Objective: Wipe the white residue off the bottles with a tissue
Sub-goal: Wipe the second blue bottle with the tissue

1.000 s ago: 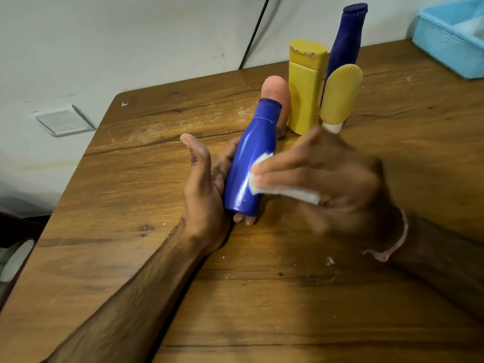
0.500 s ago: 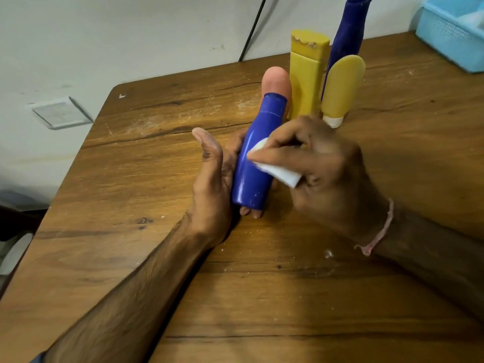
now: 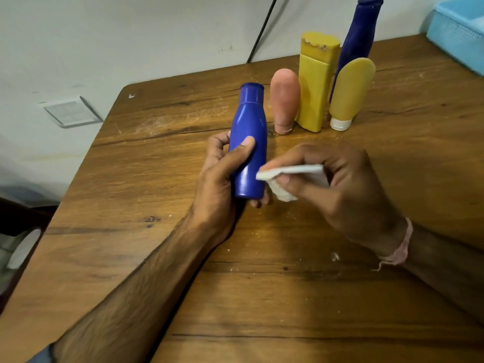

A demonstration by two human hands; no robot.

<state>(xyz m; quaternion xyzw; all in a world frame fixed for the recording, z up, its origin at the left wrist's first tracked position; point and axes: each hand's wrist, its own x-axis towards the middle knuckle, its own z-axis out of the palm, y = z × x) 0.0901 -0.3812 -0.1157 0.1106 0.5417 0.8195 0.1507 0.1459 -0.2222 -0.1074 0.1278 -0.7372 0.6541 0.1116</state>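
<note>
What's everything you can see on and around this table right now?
small blue bottle: 1, blue, held at centre
tissue: 1, white, against that bottle's lower side
peach tube: 1, peach, standing behind
rectangular bottle: 1, yellow, beside it
yellow tube: 1, yellow, white cap down
tall bottle: 1, dark blue, rearmost
basket: 1, light blue, far right corner
table: 1, brown wood
cable: 1, black, wall
wall plate: 1, white, left
left hand: grips small blue bottle
right hand: pinches tissue

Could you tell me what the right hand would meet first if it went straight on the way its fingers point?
The right hand, tissue leading, would first meet the lower side of the blue bottle that the left hand grips. They may be touching, but depth is unclear.
</note>
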